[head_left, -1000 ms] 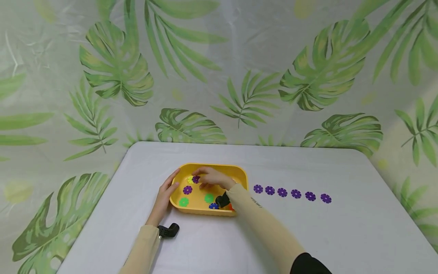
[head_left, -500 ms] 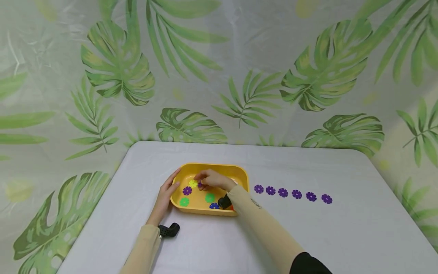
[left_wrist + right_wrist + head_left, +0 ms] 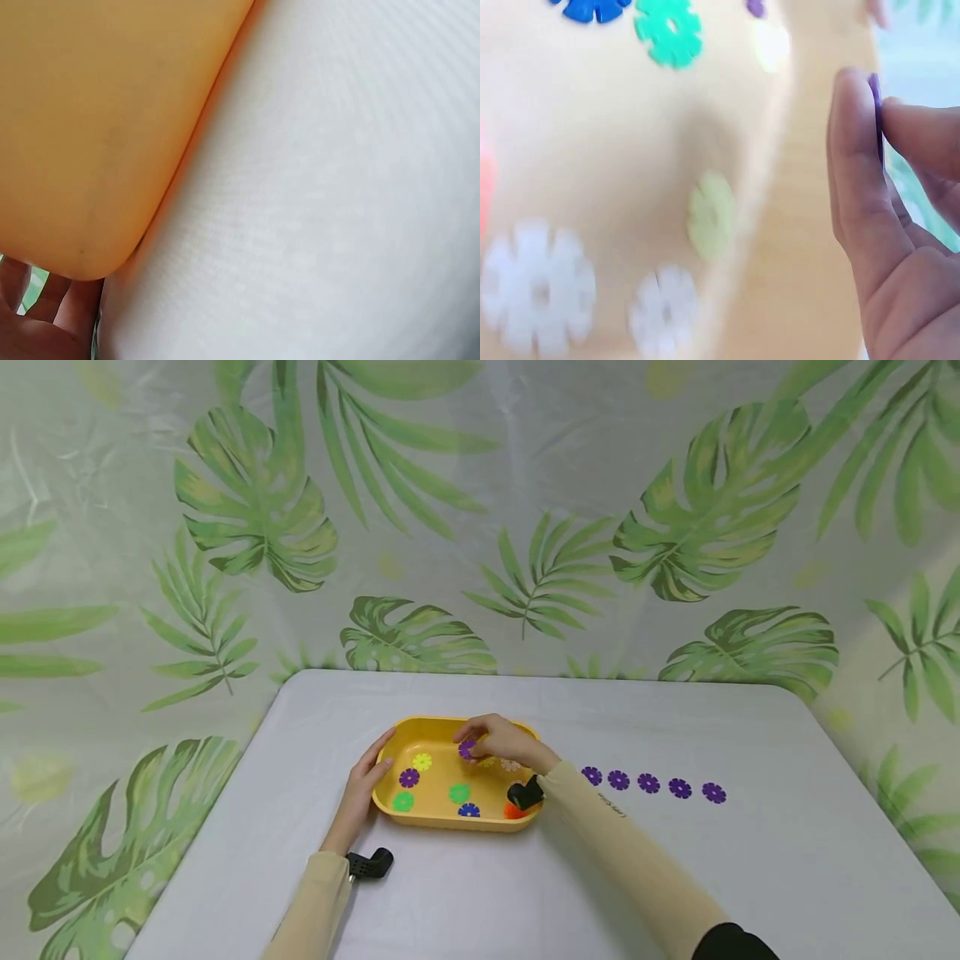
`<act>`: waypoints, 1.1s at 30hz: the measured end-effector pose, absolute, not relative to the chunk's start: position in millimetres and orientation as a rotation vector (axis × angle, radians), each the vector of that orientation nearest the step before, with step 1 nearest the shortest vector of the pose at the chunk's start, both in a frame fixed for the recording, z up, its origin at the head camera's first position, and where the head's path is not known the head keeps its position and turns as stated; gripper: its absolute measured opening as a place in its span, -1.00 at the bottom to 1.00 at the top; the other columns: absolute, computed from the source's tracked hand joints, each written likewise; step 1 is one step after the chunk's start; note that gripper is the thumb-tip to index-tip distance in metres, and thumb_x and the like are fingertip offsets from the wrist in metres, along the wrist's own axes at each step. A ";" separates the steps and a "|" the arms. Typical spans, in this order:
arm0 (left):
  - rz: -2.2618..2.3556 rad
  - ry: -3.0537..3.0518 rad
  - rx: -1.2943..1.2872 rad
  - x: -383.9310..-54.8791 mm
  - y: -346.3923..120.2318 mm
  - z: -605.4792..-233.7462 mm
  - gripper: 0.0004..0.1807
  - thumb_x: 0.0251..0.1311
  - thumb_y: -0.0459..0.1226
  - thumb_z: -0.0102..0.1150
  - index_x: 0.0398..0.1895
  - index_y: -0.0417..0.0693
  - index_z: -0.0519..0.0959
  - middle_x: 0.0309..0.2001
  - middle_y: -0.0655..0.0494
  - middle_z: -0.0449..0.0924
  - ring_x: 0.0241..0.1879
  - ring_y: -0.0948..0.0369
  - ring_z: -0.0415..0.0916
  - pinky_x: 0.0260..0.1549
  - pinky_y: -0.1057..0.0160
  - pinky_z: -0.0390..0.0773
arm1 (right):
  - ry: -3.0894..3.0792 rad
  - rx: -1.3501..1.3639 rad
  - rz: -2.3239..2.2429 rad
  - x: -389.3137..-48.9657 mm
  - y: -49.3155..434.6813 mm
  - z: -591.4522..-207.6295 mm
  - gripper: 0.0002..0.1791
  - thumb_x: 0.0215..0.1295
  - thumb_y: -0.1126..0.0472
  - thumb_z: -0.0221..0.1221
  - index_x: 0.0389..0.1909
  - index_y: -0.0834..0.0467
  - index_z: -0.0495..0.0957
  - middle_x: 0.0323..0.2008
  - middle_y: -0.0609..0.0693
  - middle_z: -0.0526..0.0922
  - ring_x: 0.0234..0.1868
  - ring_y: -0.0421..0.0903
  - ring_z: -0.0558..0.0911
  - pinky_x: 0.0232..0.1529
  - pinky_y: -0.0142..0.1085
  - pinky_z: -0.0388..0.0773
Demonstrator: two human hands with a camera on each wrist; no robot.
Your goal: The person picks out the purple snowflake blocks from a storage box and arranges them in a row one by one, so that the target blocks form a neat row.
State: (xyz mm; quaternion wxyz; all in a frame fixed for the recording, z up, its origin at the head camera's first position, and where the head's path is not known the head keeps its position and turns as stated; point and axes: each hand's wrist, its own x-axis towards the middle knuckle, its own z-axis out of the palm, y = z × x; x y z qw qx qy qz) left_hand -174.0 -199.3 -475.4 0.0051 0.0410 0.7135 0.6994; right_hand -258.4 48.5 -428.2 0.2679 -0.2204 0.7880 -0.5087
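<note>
My right hand (image 3: pixel 501 740) pinches a purple flower-shaped disc (image 3: pixel 467 750) between thumb and fingers, above the yellow tray (image 3: pixel 435 824). In the right wrist view the disc (image 3: pixel 879 124) stands edge-on between the fingertips. My left hand (image 3: pixel 358 793) holds the tray's left side, thumb at the rim and fingers along the outer wall. The left wrist view shows the tray's outer wall (image 3: pixel 97 127) with part of the left hand (image 3: pixel 45 322) at its corner. Inside the tray lie another purple disc (image 3: pixel 408 777), a yellow disc (image 3: pixel 422 762), green discs (image 3: pixel 402 801) and a blue one (image 3: pixel 468 811).
On the white table (image 3: pixel 637 877), several purple discs (image 3: pixel 648 783) lie in a row right of the tray; my right forearm hides the row's near-tray end. White discs (image 3: pixel 538 289) and an orange piece (image 3: pixel 514 811) are also in the tray. A leaf-patterned sheet (image 3: pixel 525 527) hangs behind.
My right hand has picked up a purple disc from beside the yellow one and carried it rightward, uncovering the yellow disc. The left hand has stayed at the tray's side.
</note>
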 end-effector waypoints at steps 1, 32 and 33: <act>2.190 2.234 0.124 -173.9 -199.0 -475.3 -0.48 0.47 -0.30 -0.17 0.46 -0.07 0.16 0.46 0.06 0.04 0.45 0.15 -0.12 0.40 0.12 -0.08 | 2.127 -0.600 -1.377 -258.4 55.9 -425.0 -0.67 0.24 0.55 0.02 0.03 0.48 0.48 -0.19 0.18 0.59 -0.28 -0.07 0.62 -0.11 -0.20 0.63; 2.179 2.232 0.100 -172.1 -198.3 -474.0 -0.48 0.47 -0.30 -0.17 0.47 -0.04 0.16 0.46 0.10 0.05 0.44 0.21 -0.11 0.39 0.21 -0.06 | 2.418 -0.032 -1.534 -194.3 399.0 -468.3 -0.57 0.44 0.30 -0.02 0.13 0.59 0.28 -0.30 0.08 0.57 -0.42 -0.11 0.64 -0.32 -0.29 0.66; 2.180 2.232 0.101 -172.1 -198.2 -474.1 -0.48 0.47 -0.30 -0.17 0.47 -0.04 0.16 0.46 0.11 0.05 0.44 0.21 -0.11 0.39 0.21 -0.06 | 2.432 -0.005 -1.533 -191.5 405.5 -470.7 -0.56 0.44 0.30 -0.02 0.13 0.60 0.27 -0.31 0.07 0.58 -0.42 -0.12 0.64 -0.33 -0.30 0.66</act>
